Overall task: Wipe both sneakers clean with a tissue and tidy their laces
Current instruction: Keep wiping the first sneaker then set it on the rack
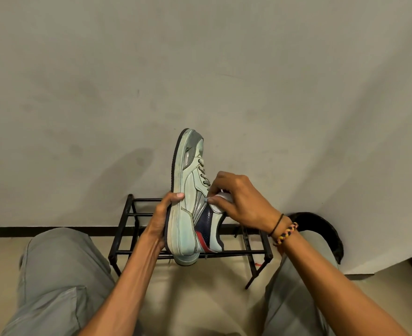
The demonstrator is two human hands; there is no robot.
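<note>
While the left hand [162, 215] clamps the sneaker [190, 197] from the sole side, fingers wrapped under and thumb hooked over the sole edge, the shoe stands almost on end between the two hands, heel low toward the person's lap, toe pointing up and away along the wall [200, 69]. That long axis is what matters: the upper faces the right hand [238, 202], so any stroke runs up toward the toe or down toward the heel. The right hand is just beside the collar, fingers pinching a white tissue [220, 201] against the side panel below the laces [203, 173]. It's the nearer hand to the laces, which sit directly above its fingertips, so I'd judge it does the wiping while the left only steadies.

Behind and below both hands is a black metal shoe rack [127, 229], close under the heel; a downward stroke could knock it. Something dark and curved [321, 229] lies beyond the right wrist, past its bracelets [285, 232]. The second sneaker isn't visible.
</note>
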